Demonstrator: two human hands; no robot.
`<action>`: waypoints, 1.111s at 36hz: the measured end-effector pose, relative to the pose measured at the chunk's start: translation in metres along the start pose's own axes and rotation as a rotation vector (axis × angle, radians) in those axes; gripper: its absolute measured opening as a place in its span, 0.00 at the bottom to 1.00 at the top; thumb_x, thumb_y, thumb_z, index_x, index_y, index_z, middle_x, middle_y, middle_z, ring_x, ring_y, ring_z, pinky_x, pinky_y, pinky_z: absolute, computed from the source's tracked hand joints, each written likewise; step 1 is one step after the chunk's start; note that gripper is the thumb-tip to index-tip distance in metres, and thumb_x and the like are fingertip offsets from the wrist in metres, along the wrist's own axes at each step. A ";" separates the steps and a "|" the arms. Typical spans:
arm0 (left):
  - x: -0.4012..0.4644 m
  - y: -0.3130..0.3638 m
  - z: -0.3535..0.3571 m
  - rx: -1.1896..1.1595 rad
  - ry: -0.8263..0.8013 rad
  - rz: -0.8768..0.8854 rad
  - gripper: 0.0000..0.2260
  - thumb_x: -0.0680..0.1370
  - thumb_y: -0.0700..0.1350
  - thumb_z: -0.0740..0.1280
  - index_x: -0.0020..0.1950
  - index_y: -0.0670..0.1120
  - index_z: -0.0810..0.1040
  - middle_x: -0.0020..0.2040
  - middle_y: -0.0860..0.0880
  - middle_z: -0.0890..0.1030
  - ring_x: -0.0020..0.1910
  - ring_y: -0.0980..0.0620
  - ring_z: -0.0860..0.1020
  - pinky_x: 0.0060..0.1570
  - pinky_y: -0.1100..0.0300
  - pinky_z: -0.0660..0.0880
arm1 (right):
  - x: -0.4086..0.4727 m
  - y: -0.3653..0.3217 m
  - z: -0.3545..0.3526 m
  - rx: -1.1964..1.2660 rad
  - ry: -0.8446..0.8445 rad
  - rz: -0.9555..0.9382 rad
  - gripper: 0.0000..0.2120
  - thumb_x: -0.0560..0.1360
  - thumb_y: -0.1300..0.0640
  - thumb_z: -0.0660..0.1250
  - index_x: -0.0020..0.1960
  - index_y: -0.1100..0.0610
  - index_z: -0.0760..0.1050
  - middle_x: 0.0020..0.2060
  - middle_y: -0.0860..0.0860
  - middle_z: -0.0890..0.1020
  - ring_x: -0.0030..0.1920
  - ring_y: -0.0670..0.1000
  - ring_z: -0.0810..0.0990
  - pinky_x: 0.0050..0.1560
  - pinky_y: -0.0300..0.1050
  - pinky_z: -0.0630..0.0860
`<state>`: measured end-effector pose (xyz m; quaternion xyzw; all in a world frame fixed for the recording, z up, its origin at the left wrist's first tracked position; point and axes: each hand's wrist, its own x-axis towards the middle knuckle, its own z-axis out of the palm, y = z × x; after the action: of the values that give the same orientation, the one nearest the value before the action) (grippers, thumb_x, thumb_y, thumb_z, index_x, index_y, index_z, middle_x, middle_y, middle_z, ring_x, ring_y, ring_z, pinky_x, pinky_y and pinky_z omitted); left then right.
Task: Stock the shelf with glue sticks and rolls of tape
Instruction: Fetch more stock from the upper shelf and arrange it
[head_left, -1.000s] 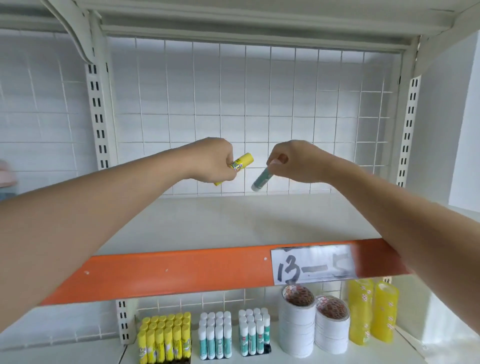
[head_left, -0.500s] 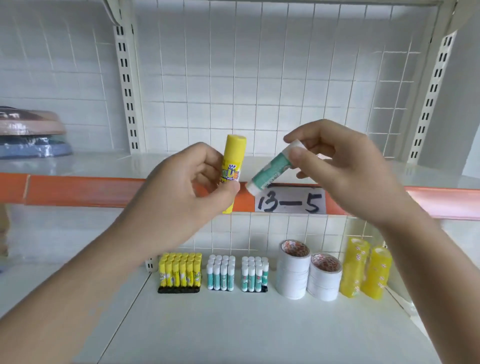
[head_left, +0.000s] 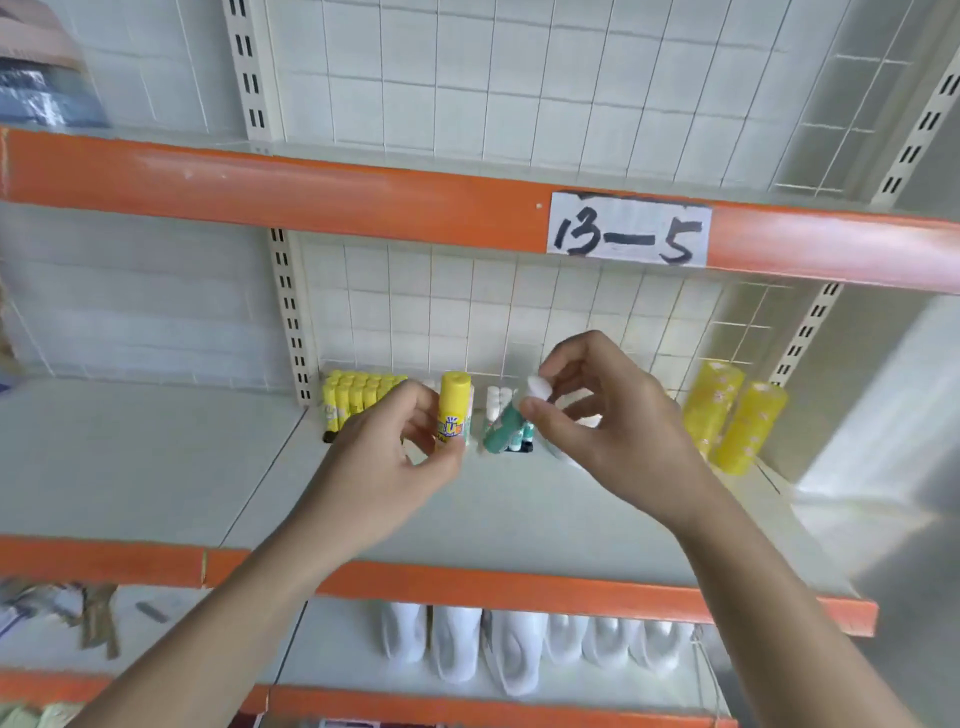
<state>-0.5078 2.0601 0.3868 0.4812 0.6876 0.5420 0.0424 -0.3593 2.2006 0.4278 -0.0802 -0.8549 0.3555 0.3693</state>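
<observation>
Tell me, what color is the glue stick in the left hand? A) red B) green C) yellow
C: the left hand holds a yellow glue stick upright; the green and white one is in the right hand.

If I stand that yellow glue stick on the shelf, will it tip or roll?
The yellow glue stick in the left hand is tall and narrow, so upright it probably tips at a nudge. It looks round and smooth, so on its side it would likely roll. It seems rigid, not squashy.
</observation>
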 end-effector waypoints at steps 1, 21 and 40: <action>0.000 -0.011 0.002 0.000 -0.004 -0.018 0.06 0.73 0.39 0.71 0.43 0.48 0.75 0.37 0.56 0.80 0.36 0.59 0.77 0.32 0.67 0.68 | 0.000 0.007 0.008 -0.008 -0.002 0.020 0.09 0.73 0.62 0.72 0.47 0.56 0.72 0.39 0.43 0.79 0.42 0.45 0.81 0.40 0.41 0.78; 0.034 -0.192 -0.001 0.041 -0.281 -0.267 0.03 0.75 0.41 0.69 0.46 0.46 0.76 0.42 0.55 0.82 0.40 0.61 0.79 0.47 0.59 0.75 | 0.012 0.133 0.145 -0.359 -0.020 0.380 0.06 0.73 0.61 0.69 0.43 0.52 0.74 0.39 0.43 0.81 0.40 0.43 0.80 0.45 0.44 0.77; 0.015 -0.240 0.012 0.021 -0.177 -0.277 0.04 0.76 0.45 0.69 0.45 0.50 0.74 0.39 0.55 0.80 0.38 0.59 0.78 0.42 0.57 0.75 | 0.014 0.160 0.174 -0.581 0.011 0.425 0.04 0.79 0.52 0.63 0.48 0.52 0.73 0.48 0.45 0.78 0.38 0.41 0.76 0.37 0.42 0.68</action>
<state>-0.6568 2.0914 0.2006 0.4280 0.7467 0.4793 0.1720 -0.5096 2.2278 0.2468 -0.3595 -0.8825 0.1662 0.2536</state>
